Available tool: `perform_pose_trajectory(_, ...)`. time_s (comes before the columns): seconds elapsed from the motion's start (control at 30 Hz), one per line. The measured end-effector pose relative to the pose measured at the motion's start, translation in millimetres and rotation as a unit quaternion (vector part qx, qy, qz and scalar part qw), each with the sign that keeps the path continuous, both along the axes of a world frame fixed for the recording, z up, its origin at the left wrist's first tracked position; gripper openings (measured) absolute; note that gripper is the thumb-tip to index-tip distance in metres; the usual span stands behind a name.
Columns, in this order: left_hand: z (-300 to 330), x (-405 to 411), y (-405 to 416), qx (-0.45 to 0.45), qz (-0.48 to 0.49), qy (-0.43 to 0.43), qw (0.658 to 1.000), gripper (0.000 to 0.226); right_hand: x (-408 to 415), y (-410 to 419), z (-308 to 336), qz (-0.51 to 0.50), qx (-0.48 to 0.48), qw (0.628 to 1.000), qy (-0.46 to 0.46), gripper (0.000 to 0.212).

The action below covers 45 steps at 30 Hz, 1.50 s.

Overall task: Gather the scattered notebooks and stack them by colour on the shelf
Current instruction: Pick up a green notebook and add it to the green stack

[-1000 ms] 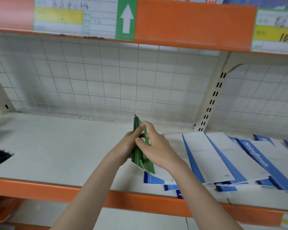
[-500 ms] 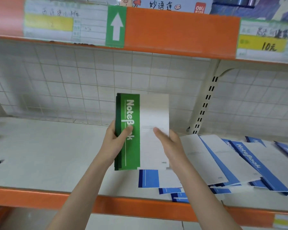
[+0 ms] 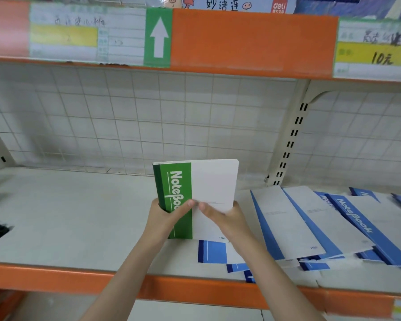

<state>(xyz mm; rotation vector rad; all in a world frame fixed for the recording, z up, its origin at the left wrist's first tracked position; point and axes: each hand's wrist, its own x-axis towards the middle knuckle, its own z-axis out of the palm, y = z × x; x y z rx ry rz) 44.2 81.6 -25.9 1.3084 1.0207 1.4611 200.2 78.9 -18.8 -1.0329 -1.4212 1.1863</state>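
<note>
Here a cream shelf with an orange edge, wire grid behind; blue notebooks lie fanned on its right. Both hands, left and right, grip the green notebooks above the shelf, thumbs across the cover
</note>
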Motion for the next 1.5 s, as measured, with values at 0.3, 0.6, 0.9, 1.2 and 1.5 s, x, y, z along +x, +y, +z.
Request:
perform_pose_trajectory(0.3,1.3,5.5,5.4,-0.095,-0.012,-0.034,0.995,0.041,13.1,-4.2,0.8,-0.035,-0.010,0.998,-0.053,0.024)
perform_pose_trajectory(0.6,19.8,59.2,-0.7,-0.195,-0.149,0.024,0.969,0.049,72.2,-37.2,-0.4,-0.157,-0.116,0.981,0.016,0.028)
perform_pose_trajectory(0.9,12.5,154.6,-20.8,-0.130,-0.155,0.098,0.974,0.011,157.3,-89.8,4.7,-0.310,-0.227,0.923,0.022,0.031)
perform_pose_trajectory(1.2,6.4,293.3,-76.5,-0.139,-0.273,0.139,0.942,0.012,269.7,-187.2,-0.6,-0.419,-0.238,0.873,0.075,0.067)
perform_pose_trajectory(1.5,-20.4,430.7,-171.1,-0.138,-0.378,0.136,0.905,0.023,366.1,-315.7,-12.4,-0.533,-0.221,0.811,0.096,0.042)
